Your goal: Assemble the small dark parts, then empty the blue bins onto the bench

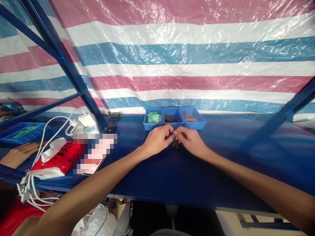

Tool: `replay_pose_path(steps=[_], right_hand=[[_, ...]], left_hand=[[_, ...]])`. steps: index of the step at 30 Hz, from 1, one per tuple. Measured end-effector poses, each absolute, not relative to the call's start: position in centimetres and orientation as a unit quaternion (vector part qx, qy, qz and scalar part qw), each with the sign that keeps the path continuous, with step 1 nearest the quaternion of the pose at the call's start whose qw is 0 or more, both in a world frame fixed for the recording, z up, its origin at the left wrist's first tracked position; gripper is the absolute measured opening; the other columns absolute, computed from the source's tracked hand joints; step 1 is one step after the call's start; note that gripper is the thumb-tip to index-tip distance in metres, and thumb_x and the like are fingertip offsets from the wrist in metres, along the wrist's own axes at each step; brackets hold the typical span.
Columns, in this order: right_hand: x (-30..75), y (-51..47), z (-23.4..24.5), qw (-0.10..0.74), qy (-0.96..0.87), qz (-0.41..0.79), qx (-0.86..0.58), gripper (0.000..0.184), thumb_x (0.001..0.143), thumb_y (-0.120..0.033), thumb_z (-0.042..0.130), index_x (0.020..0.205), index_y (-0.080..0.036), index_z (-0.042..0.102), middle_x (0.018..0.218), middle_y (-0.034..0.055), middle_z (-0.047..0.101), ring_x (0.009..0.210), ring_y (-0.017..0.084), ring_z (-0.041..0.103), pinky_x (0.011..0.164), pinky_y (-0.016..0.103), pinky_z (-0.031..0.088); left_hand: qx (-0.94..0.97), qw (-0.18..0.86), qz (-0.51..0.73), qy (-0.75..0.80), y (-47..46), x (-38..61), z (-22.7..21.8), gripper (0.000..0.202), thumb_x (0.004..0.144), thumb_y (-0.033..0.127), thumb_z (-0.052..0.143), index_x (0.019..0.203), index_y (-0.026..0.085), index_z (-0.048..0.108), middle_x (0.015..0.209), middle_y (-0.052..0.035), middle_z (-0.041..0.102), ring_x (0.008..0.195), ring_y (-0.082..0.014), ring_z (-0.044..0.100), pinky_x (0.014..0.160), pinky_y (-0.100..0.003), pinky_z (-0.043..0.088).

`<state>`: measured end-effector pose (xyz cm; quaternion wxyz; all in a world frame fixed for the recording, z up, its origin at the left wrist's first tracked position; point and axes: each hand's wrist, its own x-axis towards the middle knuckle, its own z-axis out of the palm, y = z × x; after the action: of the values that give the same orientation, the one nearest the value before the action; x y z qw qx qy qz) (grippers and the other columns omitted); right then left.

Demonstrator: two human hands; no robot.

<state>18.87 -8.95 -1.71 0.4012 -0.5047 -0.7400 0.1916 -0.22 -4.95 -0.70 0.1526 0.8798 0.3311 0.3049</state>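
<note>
Both forearms are reaching in from the near edge and meeting at the middle of the blue table (172, 178). The left hand (157, 140) and right hand (190, 141) are touching at the fingertips, each with thumb and forefinger pinching together. Whether anything is sitting between them is too small to tell. A few small dark pieces (175, 146) are lying on the table directly under the pinch, just on the near side of the fingertips.

Just beyond the hands, a row of blue bins (174, 125) is standing side by side. The left one is holding green pieces (154, 117), the middle one dark beads (170, 118), the right one brownish bits (189, 116).

Well to the left, a red tissue pack (59, 157) is lying among white cables (41, 141), and another person's hand (18, 153) is resting flat at the far left edge. A striped tarp (197, 59) is hanging behind everything.
</note>
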Motion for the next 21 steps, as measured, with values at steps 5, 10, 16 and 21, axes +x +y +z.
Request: replay_pose_path(steps=[5, 10, 16, 21], right_hand=[[18.94, -8.76, -1.66, 0.404, -0.733, 0.222, -0.5, 0.032, 0.102, -0.041, 0.049, 0.082, -0.02, 0.063, 0.068, 0.0004, 0.066, 0.062, 0.017, 0.061, 0.063, 0.03, 0.042], [18.96, -8.62, -1.76, 0.409, -0.728, 0.235, -0.497, 0.033, 0.101, -0.043, 0.05, 0.081, -0.02, 0.062, 0.069, 0.001, 0.066, 0.062, 0.017, 0.062, 0.063, 0.03, 0.043], [19.02, -8.61, -2.07, 0.413, -0.723, 0.244, -0.497, 0.034, 0.101, -0.045, 0.051, 0.082, -0.02, 0.062, 0.071, 0.0009, 0.066, 0.063, 0.017, 0.061, 0.062, 0.03, 0.043], [19.01, -8.69, -2.04, 0.415, -0.722, 0.24, -0.498, 0.034, 0.101, -0.047, 0.051, 0.083, -0.019, 0.062, 0.07, 0.0006, 0.065, 0.063, 0.017, 0.061, 0.064, 0.03, 0.043]], left_hand=[[0.884, 0.131, 0.298, 0.336, -5.04, -0.39, -0.38, 0.013, 0.093, 0.029, 0.061, 0.103, 0.022, 0.06, 0.082, 0.0031, 0.061, 0.069, -0.012, 0.056, 0.058, -0.024, 0.033], [0.887, 0.123, 0.298, 0.33, -4.94, -0.54, -0.37, 0.015, 0.094, 0.03, 0.06, 0.106, 0.022, 0.059, 0.085, 0.0022, 0.062, 0.071, -0.0129, 0.057, 0.061, -0.025, 0.035], [0.891, 0.121, 0.287, 0.331, -5.12, -0.56, -0.17, 0.015, 0.095, 0.032, 0.059, 0.106, 0.022, 0.059, 0.084, 0.0026, 0.06, 0.067, -0.0118, 0.055, 0.056, -0.025, 0.032], [0.889, 0.122, 0.291, 0.333, -5.22, -0.48, -0.1, 0.014, 0.095, 0.033, 0.059, 0.103, 0.022, 0.059, 0.081, 0.0035, 0.059, 0.066, -0.0114, 0.053, 0.056, -0.025, 0.03]])
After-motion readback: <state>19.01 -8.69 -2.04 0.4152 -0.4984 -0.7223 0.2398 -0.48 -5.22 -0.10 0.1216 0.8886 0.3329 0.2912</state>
